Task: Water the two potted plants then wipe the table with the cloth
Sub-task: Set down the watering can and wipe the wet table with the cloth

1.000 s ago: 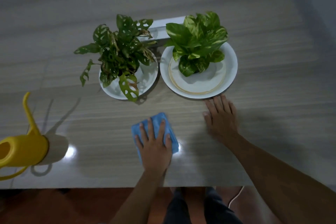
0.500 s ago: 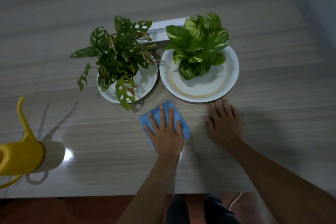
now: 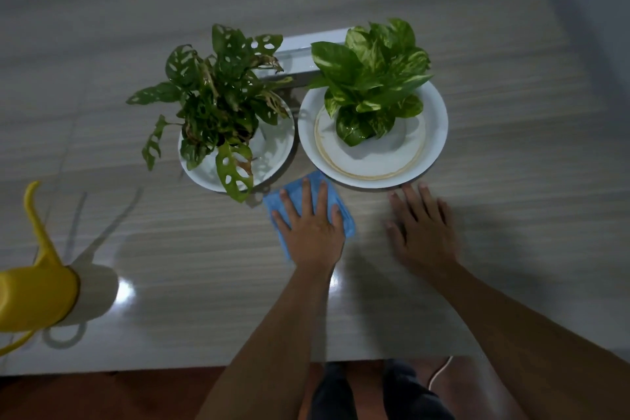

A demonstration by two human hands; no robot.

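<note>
Table (image 3: 511, 215); cloth (image 3: 344, 215) lengthwise toward plants

Table (image 3: 511, 249): pale grey-beige w/ fine horizontal streaks, glossy. Cloth (image 3: 293, 196), centre of frame: light blue, plain. Plant at centre-left (image 3: 218, 102): dark green, holed leaves, some brown patches; white dish (image 3: 272, 150). Plant at centre-right (image 3: 375, 75): bright green, yellow-cream variegation; white dish (image 3: 433, 126) w/ tan ring. Watering can (image 3: 34, 297), lower left: solid yellow. Floor (image 3: 102, 395), bottom edge: reddish-brown.

White saucers (image 3: 438, 133); floor cord (image 3: 439, 373).
</note>
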